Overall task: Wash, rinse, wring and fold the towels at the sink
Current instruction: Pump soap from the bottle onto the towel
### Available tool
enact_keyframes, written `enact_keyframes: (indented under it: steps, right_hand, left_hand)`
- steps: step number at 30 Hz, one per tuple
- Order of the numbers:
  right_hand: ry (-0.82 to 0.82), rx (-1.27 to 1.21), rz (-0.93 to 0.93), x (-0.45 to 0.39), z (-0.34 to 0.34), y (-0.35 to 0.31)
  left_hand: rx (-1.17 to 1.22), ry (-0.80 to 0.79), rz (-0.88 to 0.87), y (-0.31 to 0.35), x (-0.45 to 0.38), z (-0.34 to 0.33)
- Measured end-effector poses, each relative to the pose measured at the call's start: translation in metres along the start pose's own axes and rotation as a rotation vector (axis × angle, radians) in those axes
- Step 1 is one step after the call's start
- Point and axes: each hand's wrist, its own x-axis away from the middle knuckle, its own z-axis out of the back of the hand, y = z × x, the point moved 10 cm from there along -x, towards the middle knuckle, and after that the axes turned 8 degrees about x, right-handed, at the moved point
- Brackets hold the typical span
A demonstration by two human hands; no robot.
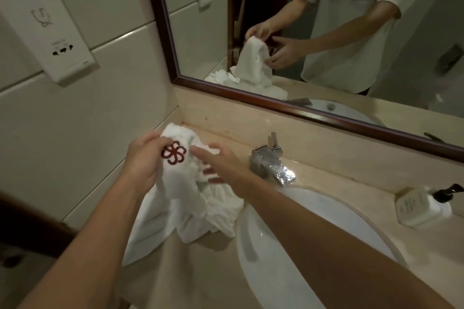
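In the upper left of the frame a white wall socket plate (47, 30) is fixed on the tiled wall. Lower, left of the centre, the left hand (143, 160) grasps the top of a white towel (180, 190) and lifts it above the beige counter (200, 271); the thumb and fingers pinch the cloth just beside a dark red flower logo (173, 155). The rest of the towel hangs down and lies crumpled on the counter, at the left side of the sink (313, 246), and one corner touches the sink's rim. The right hand (221, 163) is just beside the towel, with the fingers straight and spread, grasping nothing; the fingertips seem to touch the cloth. To the right of the hands a chrome faucet (271, 163) stands behind the white basin. In the upper part a mirror (326, 32) with a dark wooden frame shows the person's hands and towel. At the far right, a white soap bottle (421, 208) with a black pump stands on the counter.
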Motion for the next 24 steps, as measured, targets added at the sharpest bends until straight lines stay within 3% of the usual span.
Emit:
enact_keyframes:
  steps: [2, 4, 8, 12, 15, 18, 21, 24]
  right_hand:
    - [-0.118, -0.164, -0.022, -0.002, -0.025, 0.005]
    - [-0.064, -0.323, 0.037, -0.011, -0.026, -0.016]
    - [0.094, -0.365, 0.073, -0.022, -0.008, -0.047]
    - [0.096, -0.402, 0.083, -0.017, 0.0, -0.073]
    - [0.045, -0.257, 0.168, -0.008, 0.004, -0.109]
    - [0.111, 0.036, 0.3, 0.0, 0.019, -0.145]
    - [0.209, 0.179, 0.395, 0.007, 0.038, -0.163]
    - [0.228, 0.128, 0.432, 0.018, 0.052, -0.159]
  left_hand:
    - [-0.071, -0.122, -0.1, 0.021, 0.013, -0.024]
    - [-0.101, -0.223, -0.166, 0.031, 0.024, -0.041]
    - [-0.278, -0.08, -0.353, 0.041, 0.028, -0.02]
    - [-0.496, -0.101, -0.48, 0.026, 0.039, -0.011]
    - [-0.43, 0.025, -0.576, 0.036, 0.039, 0.005]
    - [-0.414, 0.182, -0.643, 0.068, 0.041, 0.012]
    - [-0.399, 0.211, -0.745, 0.108, 0.051, 0.004]
    - [-0.411, 0.17, -0.844, 0.142, 0.062, -0.009]
